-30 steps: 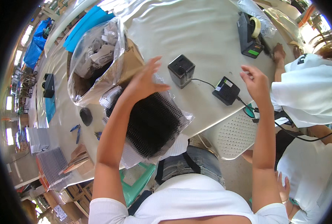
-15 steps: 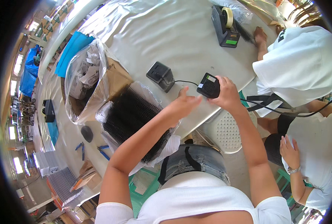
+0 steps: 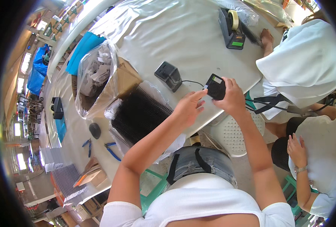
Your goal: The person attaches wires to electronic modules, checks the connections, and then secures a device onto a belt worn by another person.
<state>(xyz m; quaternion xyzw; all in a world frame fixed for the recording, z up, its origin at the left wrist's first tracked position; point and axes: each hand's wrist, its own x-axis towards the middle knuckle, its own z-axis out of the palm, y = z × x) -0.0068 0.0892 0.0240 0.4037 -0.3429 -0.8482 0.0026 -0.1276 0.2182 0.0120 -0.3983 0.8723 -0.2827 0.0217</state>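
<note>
My right hand (image 3: 234, 96) is closed around a small black box-shaped device (image 3: 215, 87) with a pale label, held above the table's near edge. My left hand (image 3: 190, 107) has its fingers stretched out and apart. Its index fingertip is at the device's left edge, by the cable end; whether it presses there I cannot tell. A thin black cable (image 3: 192, 81) runs from the device to a black block-like unit (image 3: 168, 75) on the table. Left of my left forearm lies a dense bundle of black, comb-like strips (image 3: 137, 115) in clear plastic.
A cardboard box (image 3: 128, 77) lined with clear plastic holds crumpled grey paper. Pliers (image 3: 112, 152) and a black mouse-shaped object (image 3: 95, 130) lie left. A tape dispenser (image 3: 231, 32) stands at the far right. Two people in white sit at right; a perforated stool (image 3: 238, 136) is below the edge.
My left hand's fingers have come up to the device's cable side. The device has tilted slightly in my right hand. The whole view has shifted a little.
</note>
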